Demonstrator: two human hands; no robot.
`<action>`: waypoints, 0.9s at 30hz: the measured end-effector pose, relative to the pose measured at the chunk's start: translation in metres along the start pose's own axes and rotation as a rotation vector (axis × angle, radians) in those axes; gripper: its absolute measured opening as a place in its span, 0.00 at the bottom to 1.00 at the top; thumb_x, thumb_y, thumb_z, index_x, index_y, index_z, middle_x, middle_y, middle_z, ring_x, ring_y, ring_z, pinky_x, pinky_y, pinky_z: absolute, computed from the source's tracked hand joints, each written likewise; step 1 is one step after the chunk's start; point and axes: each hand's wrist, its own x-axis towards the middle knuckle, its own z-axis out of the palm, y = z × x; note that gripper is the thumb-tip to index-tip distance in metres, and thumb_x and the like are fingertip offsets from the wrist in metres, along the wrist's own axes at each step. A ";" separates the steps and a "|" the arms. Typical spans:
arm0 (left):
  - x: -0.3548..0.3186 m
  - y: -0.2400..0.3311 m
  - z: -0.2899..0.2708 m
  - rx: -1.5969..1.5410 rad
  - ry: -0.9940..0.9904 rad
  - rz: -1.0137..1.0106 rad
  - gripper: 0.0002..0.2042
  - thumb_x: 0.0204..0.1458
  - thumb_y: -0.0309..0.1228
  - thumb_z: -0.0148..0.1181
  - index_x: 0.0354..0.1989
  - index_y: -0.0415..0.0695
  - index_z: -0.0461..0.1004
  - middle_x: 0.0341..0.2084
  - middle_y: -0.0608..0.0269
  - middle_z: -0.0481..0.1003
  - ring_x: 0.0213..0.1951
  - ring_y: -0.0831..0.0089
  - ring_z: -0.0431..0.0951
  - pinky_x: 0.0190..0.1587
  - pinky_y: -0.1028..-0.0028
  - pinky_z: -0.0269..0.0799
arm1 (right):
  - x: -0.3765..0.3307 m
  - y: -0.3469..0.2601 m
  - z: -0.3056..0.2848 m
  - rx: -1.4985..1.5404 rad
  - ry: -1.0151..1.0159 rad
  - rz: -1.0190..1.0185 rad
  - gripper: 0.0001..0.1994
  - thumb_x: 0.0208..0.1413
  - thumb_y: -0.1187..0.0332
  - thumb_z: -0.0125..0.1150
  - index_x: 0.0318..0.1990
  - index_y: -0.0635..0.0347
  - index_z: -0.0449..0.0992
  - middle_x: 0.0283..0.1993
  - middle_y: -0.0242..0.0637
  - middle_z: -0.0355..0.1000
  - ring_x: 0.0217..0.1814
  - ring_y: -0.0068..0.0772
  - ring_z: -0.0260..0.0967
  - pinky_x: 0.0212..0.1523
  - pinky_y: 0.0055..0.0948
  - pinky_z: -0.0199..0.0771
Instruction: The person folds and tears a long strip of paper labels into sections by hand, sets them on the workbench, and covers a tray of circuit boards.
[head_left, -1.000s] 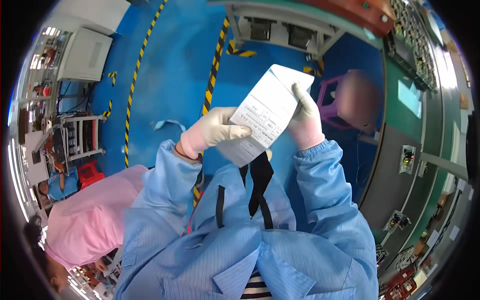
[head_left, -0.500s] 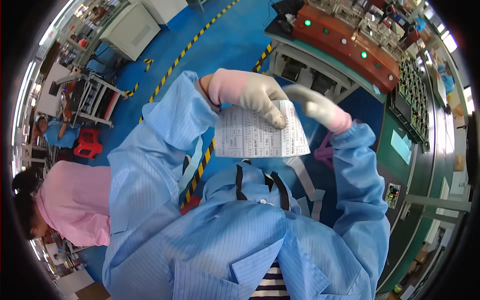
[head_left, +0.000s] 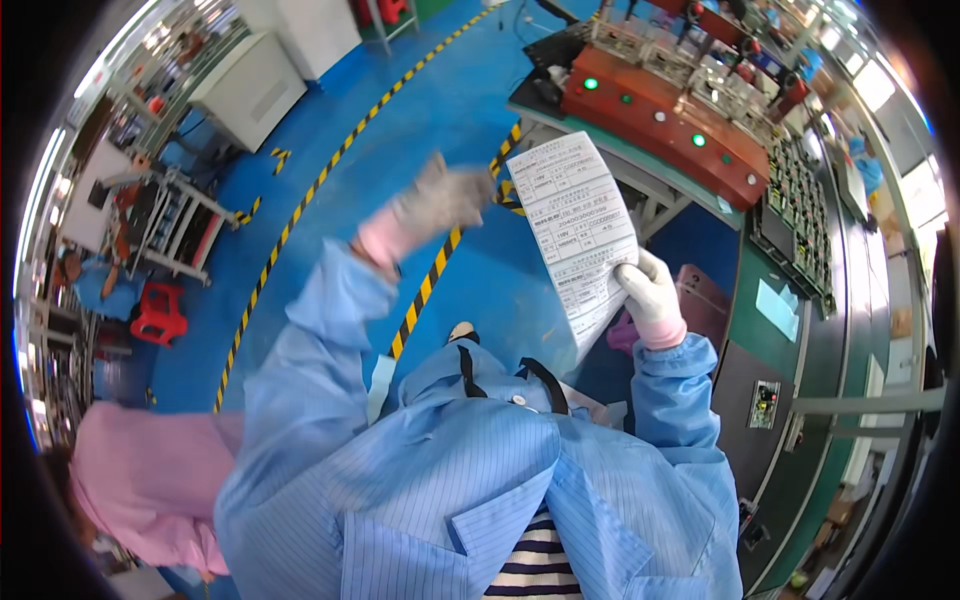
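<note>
left hand (head_left: 435, 203) has swung away from the printed paper sheet (head_left: 570, 220), now clamped near its lower right edge in the right hand's (head_left: 652, 295) grip, over the blue floor (head_left: 478, 275); the left is blurred, so i cannot tell whether its grip is apart or together; a light, steady pinch should keep the sheet uncreased.
</note>
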 end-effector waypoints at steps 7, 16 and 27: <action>0.059 -0.002 0.099 -0.155 0.127 0.126 0.29 0.57 0.49 0.53 0.56 0.34 0.65 0.51 0.54 0.71 0.53 0.68 0.72 0.56 0.67 0.66 | -0.001 0.013 0.005 -0.087 0.173 0.009 0.15 0.59 0.67 0.55 0.49 0.69 0.73 0.44 0.32 0.74 0.45 0.19 0.67 0.49 0.21 0.64; 0.099 0.029 0.097 -0.249 0.153 0.071 0.13 0.59 0.31 0.54 0.48 0.35 0.74 0.41 0.61 0.77 0.41 0.77 0.77 0.47 0.78 0.71 | 0.041 -0.014 0.024 -0.058 0.396 -0.111 0.16 0.59 0.67 0.56 0.50 0.69 0.73 0.44 0.32 0.74 0.45 0.19 0.67 0.49 0.21 0.65; 0.120 0.024 0.085 0.097 0.035 0.114 0.14 0.58 0.31 0.55 0.47 0.34 0.72 0.38 0.66 0.75 0.41 0.80 0.72 0.49 0.80 0.65 | 0.086 -0.046 0.027 -0.078 0.594 -0.251 0.16 0.60 0.65 0.57 0.49 0.69 0.73 0.43 0.32 0.74 0.44 0.18 0.68 0.47 0.20 0.67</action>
